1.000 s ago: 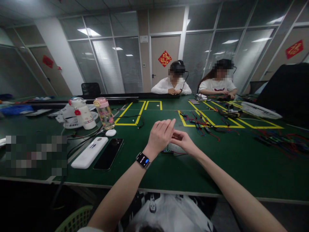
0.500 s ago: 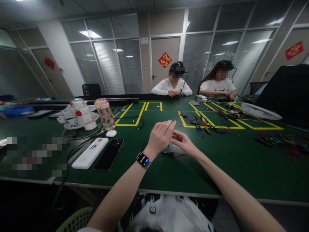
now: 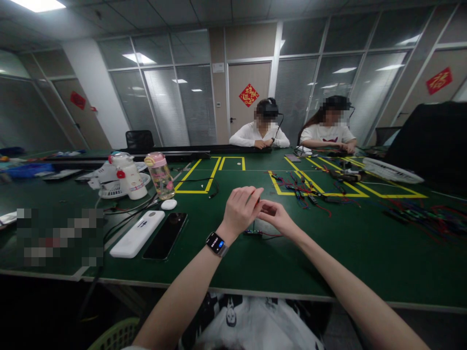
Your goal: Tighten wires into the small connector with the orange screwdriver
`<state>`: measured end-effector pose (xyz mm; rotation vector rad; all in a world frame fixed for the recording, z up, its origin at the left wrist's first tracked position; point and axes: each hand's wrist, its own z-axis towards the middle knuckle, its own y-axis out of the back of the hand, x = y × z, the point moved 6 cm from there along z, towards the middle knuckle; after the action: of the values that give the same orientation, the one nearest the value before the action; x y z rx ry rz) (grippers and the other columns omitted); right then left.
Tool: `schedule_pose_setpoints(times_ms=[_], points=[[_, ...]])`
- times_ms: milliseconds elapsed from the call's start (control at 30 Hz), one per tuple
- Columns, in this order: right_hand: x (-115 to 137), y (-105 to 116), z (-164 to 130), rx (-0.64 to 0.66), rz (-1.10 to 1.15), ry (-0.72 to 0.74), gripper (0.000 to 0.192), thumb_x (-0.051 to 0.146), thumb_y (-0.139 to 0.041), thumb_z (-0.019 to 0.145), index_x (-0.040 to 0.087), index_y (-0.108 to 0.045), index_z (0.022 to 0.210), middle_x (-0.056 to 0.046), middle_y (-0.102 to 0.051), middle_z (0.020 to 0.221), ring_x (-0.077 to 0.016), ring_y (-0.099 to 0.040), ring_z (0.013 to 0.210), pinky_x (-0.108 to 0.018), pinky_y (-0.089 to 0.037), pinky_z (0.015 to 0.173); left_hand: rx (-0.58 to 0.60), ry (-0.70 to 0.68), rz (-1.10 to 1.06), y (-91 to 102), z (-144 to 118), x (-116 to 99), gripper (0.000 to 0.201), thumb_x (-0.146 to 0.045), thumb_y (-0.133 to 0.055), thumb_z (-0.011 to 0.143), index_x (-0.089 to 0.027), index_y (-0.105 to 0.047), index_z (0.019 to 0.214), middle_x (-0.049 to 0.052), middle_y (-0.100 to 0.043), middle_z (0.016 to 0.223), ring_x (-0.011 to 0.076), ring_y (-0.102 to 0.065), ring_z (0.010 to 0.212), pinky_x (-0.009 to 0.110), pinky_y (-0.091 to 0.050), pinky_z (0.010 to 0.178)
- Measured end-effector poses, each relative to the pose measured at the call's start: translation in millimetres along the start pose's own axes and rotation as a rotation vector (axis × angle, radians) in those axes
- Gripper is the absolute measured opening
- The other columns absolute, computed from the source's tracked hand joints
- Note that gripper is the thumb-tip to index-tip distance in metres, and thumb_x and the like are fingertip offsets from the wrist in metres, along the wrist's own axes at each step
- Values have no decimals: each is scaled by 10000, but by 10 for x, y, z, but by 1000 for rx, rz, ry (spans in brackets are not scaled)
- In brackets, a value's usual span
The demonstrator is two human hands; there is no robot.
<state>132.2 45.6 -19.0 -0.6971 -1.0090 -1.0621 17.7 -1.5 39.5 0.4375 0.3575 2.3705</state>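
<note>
We saw the left hand (image 3: pixel 239 210) and the right hand (image 3: pixel 278 217) meet fingertip to fingertip above the green surface (image 3: pixel 328 253), their grip pinched on something small and red that we could not make out. A small circuit board (image 3: pixel 254 233) with a red wire lay on the surface just beneath them. A black phone (image 3: pixel 165 235) and a white power bank (image 3: pixel 137 234) lay well to the left.

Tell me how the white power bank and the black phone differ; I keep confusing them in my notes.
The power bank is white, thick and matte; the phone is black, thin and glossy. The power bank lies left of the phone, farther from the left hand. Both lie flat, side by side, on the green table.
</note>
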Motion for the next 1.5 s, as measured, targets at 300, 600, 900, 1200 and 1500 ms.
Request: schedule_pose_setpoints(times_ms=[300, 600, 900, 1200, 1500], points=[[-44, 23, 10, -31, -14, -5, 279, 356, -821, 637, 170, -677, 787, -12, -678, 771, -177, -620, 759, -315, -493, 773, 27, -16, -78, 3, 28, -63, 346, -146, -354, 950, -110, -539, 1240, 153, -636, 1191, 219, -578, 1143, 378, -496, 938], [3, -48, -11, 46, -7, -1, 278, 403, -755, 737, 179, -680, 883, -27, -700, 855, -187, -625, 817, -302, -487, 782, -13, 18, 35, 7, -6, 19, 322, -273, -478, 947, -124, -569, 1217, 104, -635, 940, 201, -607, 878, 333, -501, 779], [-31, -49, -10, 32, 16, -23, 314, 358, -815, 656, 184, -687, 884, -21, -703, 865, -184, -638, 825, -312, -504, 810, 8, -8, -29, 1, 6, -15, 366, -173, -380, 953, -100, -499, 1292, 133, -648, 1074, 213, -596, 1007, 355, -486, 867], [-38, -72, -12, 66, 19, -22, 289, 369, -781, 703, 184, -689, 905, -35, -712, 882, -193, -649, 855, -330, -515, 835, -32, 47, -3, 28, -25, 12, 288, -233, -414, 947, -136, -605, 1141, 121, -619, 959, 215, -586, 883, 350, -496, 767], [-69, -90, -20, 82, 7, -37, 289, 353, -794, 691, 174, -690, 891, -28, -698, 888, -194, -635, 850, -328, -498, 827, -97, 41, -89, 50, 9, -12, 257, -188, -486, 927, -90, -558, 1154, 111, -646, 964, 196, -597, 915, 327, -496, 806]])
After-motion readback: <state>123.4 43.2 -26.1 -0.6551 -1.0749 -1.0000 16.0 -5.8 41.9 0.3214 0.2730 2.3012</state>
